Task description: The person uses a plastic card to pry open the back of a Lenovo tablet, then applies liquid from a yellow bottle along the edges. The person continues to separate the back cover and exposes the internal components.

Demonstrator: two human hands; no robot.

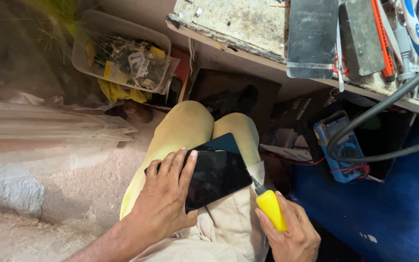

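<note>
My right hand (289,233), nearest the camera, is wrapped around a yellow-handled screwdriver (270,206), its tip at the edge of a dark tablet (217,174) on my lap. My left hand (163,194) lies spread flat on it. I judge I'm prying; steady pressure seems needed. A clear tub (122,56) holds yellow-labelled packets.

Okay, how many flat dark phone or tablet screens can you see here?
2. One dark tablet lies on the person's lap under the left hand; one dark screen panel rests on the workbench at the top. Others may be hidden in the clutter.
</note>
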